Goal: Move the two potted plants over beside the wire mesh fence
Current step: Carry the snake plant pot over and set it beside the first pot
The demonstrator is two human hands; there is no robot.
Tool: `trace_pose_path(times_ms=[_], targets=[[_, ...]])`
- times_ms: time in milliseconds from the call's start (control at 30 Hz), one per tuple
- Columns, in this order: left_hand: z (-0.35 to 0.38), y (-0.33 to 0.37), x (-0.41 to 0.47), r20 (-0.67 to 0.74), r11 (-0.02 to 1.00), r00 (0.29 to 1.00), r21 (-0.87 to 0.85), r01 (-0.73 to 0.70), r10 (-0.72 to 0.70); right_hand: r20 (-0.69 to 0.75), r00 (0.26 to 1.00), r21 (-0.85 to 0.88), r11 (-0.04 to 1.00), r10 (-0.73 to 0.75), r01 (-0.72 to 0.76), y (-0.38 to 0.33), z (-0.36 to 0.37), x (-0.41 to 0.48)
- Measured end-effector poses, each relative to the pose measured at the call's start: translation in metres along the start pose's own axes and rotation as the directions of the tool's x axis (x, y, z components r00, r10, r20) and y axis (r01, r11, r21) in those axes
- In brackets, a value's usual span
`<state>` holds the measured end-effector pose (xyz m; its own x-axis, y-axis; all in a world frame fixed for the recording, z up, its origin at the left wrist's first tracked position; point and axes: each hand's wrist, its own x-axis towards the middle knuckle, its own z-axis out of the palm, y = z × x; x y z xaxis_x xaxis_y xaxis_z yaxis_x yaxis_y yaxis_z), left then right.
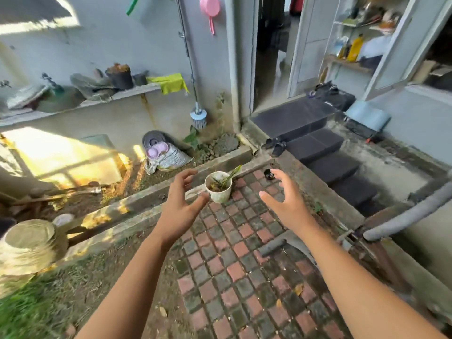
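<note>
A matt white plastic-looking pot (218, 189) stands on rough, mossy brick paving (234, 270).

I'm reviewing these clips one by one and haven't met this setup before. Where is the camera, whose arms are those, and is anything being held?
There is no machine here. The single picture comes from a wide-angle camera worn on a person's head, looking forward and down, so the two bare arms reaching up from the bottom edge are the wearer's own.

The left hand and right hand are both open with fingers spread, and neither holds anything. They are stretched out on either side of a small white pot with a few green leaves, which stands upright on the brick paving next to a concrete curb. A smaller dark pot sits further back on the paving, close to the right hand's fingertips in the picture.

Around them are dark steps up to an open doorway and a wall with a shelf of clutter. No wire mesh fence is in view.
</note>
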<state>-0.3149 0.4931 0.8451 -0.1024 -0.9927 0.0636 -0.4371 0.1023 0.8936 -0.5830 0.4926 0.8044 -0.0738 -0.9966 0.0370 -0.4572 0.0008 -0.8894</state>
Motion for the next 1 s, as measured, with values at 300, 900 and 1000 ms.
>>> trace_pose_path(times_ms=[300, 900, 1000], targets=[[0.08, -0.072, 0.196, 0.089, 0.995, 0.993, 0.072, 0.075, -0.081, -0.022, 0.981, 0.173, 0.967, 0.194, -0.187, 0.097, 0.046, 0.182], [0.229, -0.518, 0.47, 0.055, 0.96, 0.961, 0.09, 0.265, -0.271, 0.108, 0.978, 0.037, 0.982, 0.179, -0.183, 0.442, 0.253, 0.465], [0.258, -0.611, 0.502, 0.076, 0.966, 0.969, 0.131, 0.224, -0.235, 0.094, 0.985, 0.06, 0.986, 0.147, -0.153, 0.523, 0.304, 0.496]])
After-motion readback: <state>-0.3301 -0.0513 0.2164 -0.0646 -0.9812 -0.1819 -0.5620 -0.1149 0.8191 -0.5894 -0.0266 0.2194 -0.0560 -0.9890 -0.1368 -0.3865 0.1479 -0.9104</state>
